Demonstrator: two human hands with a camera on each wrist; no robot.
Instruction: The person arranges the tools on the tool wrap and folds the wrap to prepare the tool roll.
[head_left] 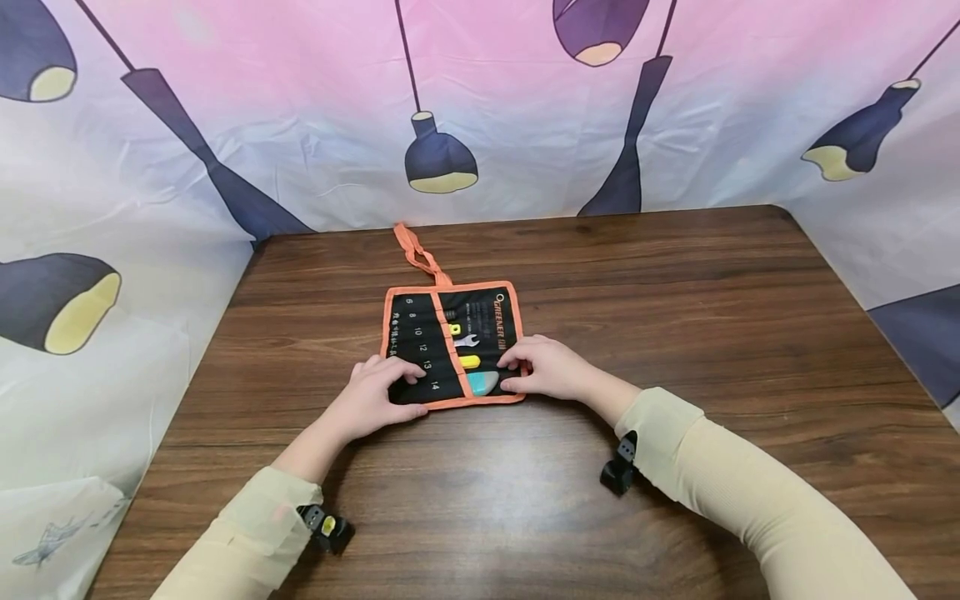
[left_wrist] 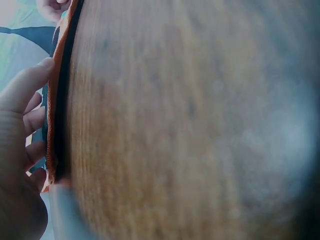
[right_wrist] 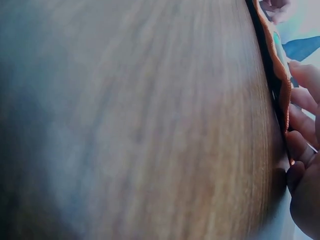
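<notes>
A black tool pouch with orange edging point(head_left: 405, 333) lies unrolled and flat on the wooden table. White size numbers run down its left panel. From its pockets show a small wrench point(head_left: 468, 341), a yellow tool end point(head_left: 470, 362) and a teal-and-grey tool end point(head_left: 482, 383). My left hand point(head_left: 375, 396) rests at the pouch's lower left corner, thumb along the front edge and fingers bent over the panel. On the right edge, my right hand point(head_left: 551, 368) touches the black fabric with loosely bent fingers. Both wrist views show the fingers along the pouch's orange edge.
An orange tie strap point(head_left: 420, 254) extends from the pouch's top toward the table's back edge. The brown wooden table point(head_left: 675, 317) stretches around the pouch. Behind it hangs a printed curtain point(head_left: 510, 133) with lamp drawings.
</notes>
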